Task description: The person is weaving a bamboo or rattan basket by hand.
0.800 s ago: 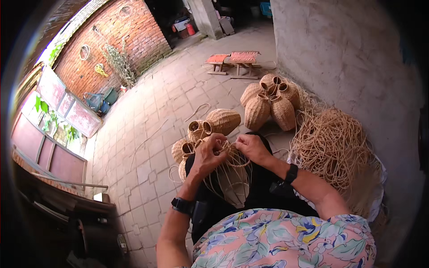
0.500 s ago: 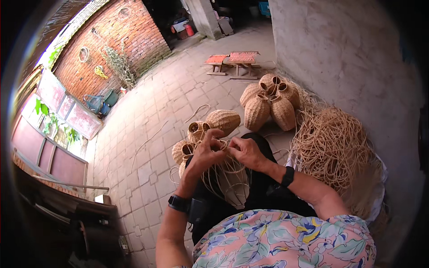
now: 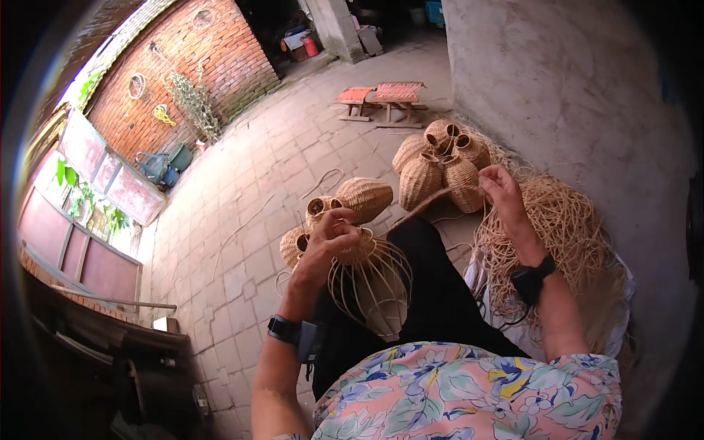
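Between my knees stands a half-woven basket (image 3: 370,282), its thin bare spokes flaring around a woven part near the top. My left hand (image 3: 328,246) is closed on that woven part, its fingers bent over the edge. Out to the right, my right hand (image 3: 504,196) pinches a tan strand (image 3: 419,207), which stretches slantwise from the basket across my right knee. Just beyond my left hand lie several finished vase-shaped baskets (image 3: 364,199). Another cluster of woven baskets (image 3: 463,180) stands behind my right hand.
A big tangled heap of strands (image 3: 561,238) lies by the grey wall (image 3: 565,88) on my right, partly on a white sheet (image 3: 623,293). Two low red-topped stools (image 3: 397,92) stand farther off on the paved floor (image 3: 242,257). Loose strands are scattered about.
My right hand has left the basket's top and swung out to the right, drawing the strand out with it. My left hand has stayed at the basket, shifting slightly left.
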Demonstrator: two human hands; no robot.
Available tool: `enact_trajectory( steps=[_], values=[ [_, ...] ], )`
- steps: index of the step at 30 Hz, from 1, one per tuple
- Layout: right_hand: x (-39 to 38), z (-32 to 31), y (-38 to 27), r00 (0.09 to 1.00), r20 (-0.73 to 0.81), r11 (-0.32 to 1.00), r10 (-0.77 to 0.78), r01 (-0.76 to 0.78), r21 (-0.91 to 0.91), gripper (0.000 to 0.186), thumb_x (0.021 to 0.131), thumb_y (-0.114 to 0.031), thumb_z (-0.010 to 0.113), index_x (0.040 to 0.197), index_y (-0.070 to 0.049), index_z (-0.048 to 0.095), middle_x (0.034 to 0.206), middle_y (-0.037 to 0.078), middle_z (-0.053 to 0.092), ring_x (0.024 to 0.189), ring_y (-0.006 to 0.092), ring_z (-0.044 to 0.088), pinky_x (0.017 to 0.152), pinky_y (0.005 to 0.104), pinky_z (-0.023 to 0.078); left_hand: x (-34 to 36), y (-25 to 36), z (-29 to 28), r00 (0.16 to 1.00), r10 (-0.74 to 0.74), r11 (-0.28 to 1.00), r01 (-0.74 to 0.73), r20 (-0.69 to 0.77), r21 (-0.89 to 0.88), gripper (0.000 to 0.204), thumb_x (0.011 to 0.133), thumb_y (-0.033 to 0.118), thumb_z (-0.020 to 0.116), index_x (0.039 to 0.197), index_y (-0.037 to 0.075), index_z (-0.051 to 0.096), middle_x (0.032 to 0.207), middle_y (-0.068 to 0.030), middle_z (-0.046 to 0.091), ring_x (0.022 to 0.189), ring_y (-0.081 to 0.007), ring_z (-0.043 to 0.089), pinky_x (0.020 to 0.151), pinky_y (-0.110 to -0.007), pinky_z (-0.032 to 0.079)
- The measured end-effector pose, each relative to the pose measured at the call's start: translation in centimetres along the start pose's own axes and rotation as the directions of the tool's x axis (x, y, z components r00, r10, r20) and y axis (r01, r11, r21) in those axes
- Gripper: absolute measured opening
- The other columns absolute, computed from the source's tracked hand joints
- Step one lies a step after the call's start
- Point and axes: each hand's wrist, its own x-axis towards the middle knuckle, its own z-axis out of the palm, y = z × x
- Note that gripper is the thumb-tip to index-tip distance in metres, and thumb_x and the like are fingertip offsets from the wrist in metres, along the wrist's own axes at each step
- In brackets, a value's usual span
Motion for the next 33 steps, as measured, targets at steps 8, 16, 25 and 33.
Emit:
enact_trajectory(
  steps=[8,16,25,33],
  values=[
    [-2.2,9.5,3.1,0.927,0.294,0.778,-0.234,0.360,-0.515,0.015,0.088,-0.010,0.063,0.102,-0.003,0.064,0.094,0.008,0.062,0.082,0.0143,0.060,0.074,0.0285,0.050,-0.6,0.7,0.8,0.994,-0.017,1.000,0.018,0.105,-0.013,0.041,0.083,0.009,0.065,0.121,0.009,0.050,0.088,-0.0016,0.061,0.085,-0.0109,0.060,0.077,-0.025,0.046],
    [-0.4,14.6,5.0,0.614,0.734,0.447,-0.290,0.765,-0.464,0.031,0.077,-0.014,0.057,0.106,-0.007,0.064,0.110,0.011,0.058,0.107,0.0313,0.057,0.094,0.0466,0.040,-0.2,-0.8,-0.1,0.998,0.044,0.999,-0.044,0.043,-0.008,0.032,0.083,0.007,0.056,0.114,0.008,0.050,0.092,-0.0027,0.060,0.089,-0.0127,0.059,0.083,-0.027,0.045],
    [0.3,15.9,2.1,0.434,0.889,0.228,-0.149,0.889,-0.396,0.016,0.079,-0.009,0.063,0.094,-0.003,0.057,0.095,0.015,0.060,0.095,0.0334,0.060,0.081,0.0452,0.047,-0.2,-2.9,-0.5,0.973,0.229,0.965,-0.232,-0.035,-0.122,0.027,0.079,0.007,0.049,0.105,0.004,0.054,0.100,-0.0035,0.057,0.101,-0.0150,0.054,0.093,-0.028,0.040],
    [-1.4,16.7,0.7,0.606,0.792,0.507,0.075,0.661,-0.554,0.017,0.086,-0.010,0.060,0.098,-0.001,0.053,0.088,0.019,0.062,0.089,0.0360,0.063,0.071,0.0438,0.049,-0.4,-1.6,0.0,0.934,0.339,0.805,-0.349,0.111,0.481,0.028,0.078,0.022,0.054,0.092,-0.001,0.061,0.094,-0.0109,0.058,0.091,-0.0217,0.058,0.084,-0.033,0.046]
  ],
)
